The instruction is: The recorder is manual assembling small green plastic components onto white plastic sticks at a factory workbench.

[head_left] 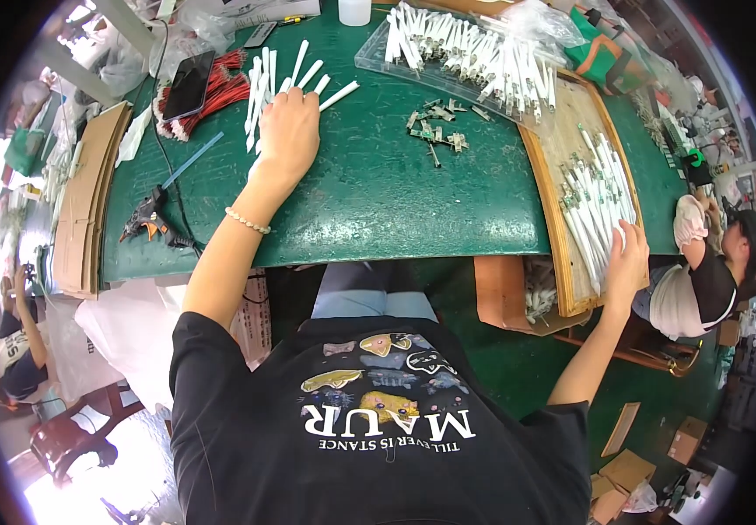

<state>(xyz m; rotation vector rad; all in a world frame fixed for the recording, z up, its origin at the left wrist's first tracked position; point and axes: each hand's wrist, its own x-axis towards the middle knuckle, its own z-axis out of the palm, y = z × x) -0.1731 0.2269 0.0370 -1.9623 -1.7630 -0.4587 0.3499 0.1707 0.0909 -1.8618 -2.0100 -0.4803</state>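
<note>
My left hand is closed over a loose bunch of thin white tubes, whose ends fan out past the fingers. More white tubes lie beside it on the green table; the palm side is hidden. Over at the right, my right hand reaches across the edge of a wooden tray, fingers stretched toward the white tubes lying in it. Those tubes have small greenish parts at their far ends. Nothing shows clearly between the right fingers.
A clear plastic tray at the back bears many white tubes. Small metallic parts lie mid-table. Left are a glue gun, a phone, red wires and cardboard. A person sits at the right.
</note>
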